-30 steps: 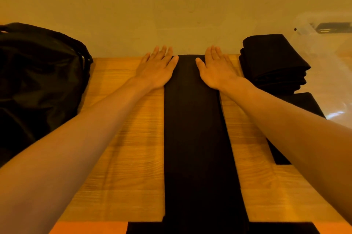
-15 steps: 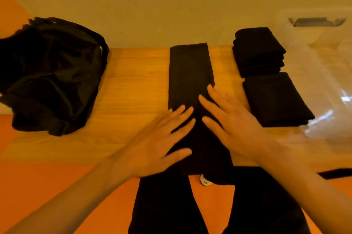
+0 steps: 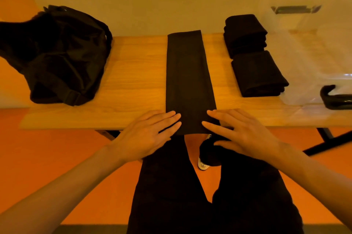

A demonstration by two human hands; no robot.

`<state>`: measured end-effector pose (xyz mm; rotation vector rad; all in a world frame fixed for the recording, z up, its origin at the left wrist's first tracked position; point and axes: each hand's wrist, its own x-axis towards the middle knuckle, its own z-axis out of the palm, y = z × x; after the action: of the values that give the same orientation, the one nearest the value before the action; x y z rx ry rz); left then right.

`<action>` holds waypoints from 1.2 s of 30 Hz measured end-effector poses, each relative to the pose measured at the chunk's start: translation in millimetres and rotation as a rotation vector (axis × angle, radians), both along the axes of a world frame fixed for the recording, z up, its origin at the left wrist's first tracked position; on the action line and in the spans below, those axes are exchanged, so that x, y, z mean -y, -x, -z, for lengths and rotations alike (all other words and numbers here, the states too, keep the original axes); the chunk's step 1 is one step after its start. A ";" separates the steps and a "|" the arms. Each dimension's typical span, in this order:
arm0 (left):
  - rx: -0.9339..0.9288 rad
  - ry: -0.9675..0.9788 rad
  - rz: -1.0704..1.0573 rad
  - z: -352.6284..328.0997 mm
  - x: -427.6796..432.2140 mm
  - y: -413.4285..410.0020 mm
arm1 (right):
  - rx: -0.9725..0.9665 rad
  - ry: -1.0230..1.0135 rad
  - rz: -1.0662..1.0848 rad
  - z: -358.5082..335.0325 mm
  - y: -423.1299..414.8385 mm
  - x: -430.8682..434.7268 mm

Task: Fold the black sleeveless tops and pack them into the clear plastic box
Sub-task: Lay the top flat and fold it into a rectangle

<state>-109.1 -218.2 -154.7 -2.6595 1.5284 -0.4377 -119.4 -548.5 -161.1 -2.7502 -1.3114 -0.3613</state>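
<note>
Surface: wooden table (image 3: 133, 81) is standing against a plain wall, above an orange floor.
Top: black sleeveless top (image 3: 187, 81) is lying flat along the middle of the table. It is folded into one long narrow strip that is running from the far edge to the near edge.
Left hand: left hand (image 3: 146, 138) is reaching flat, fingers straight and slightly spread. Its fingertips are meeting the strip's near left edge and grasping nothing.
Right hand: right hand (image 3: 245, 134) is mirroring it, released and flat, fingertips lying at the strip's near right corner.
Contact: whether the palms are pressing the cloth cannot be told.
Folded tops: folded stack (image 3: 245, 34) is sitting right of the strip, with another folded top (image 3: 259, 74) lying just in front.
Box: clear plastic box (image 3: 314, 53) is sitting at the table's right end, just beside those tops.
Bag: black bag (image 3: 57, 53) is slumping on the left end, well apart from the strip.
</note>
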 end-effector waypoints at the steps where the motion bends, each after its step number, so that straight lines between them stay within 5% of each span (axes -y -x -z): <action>1: 0.046 0.079 0.006 2.8 4.0 2.5 | 0.053 -0.038 -0.009 6.4 2.7 -0.3; 10: 0.110 0.312 0.029 18.9 2.8 0.5 | 0.199 -0.312 -0.015 27.9 -0.2 -7.9; 24: 0.173 0.593 0.029 29.6 5.9 11.3 | 0.201 -0.419 0.000 33.1 0.7 -10.0; 32: 0.118 0.614 -0.005 36.9 4.8 17.5 | 0.222 -0.423 -0.009 33.7 -1.5 -10.2; 36: 0.023 0.470 -0.061 39.8 -6.1 7.5 | 0.217 -0.401 -0.012 34.4 -0.9 -8.5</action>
<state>-116.6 -212.1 -194.5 -3.0103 1.4844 -0.9233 -118.6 -539.9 -195.6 -2.4169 -1.1428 -0.8411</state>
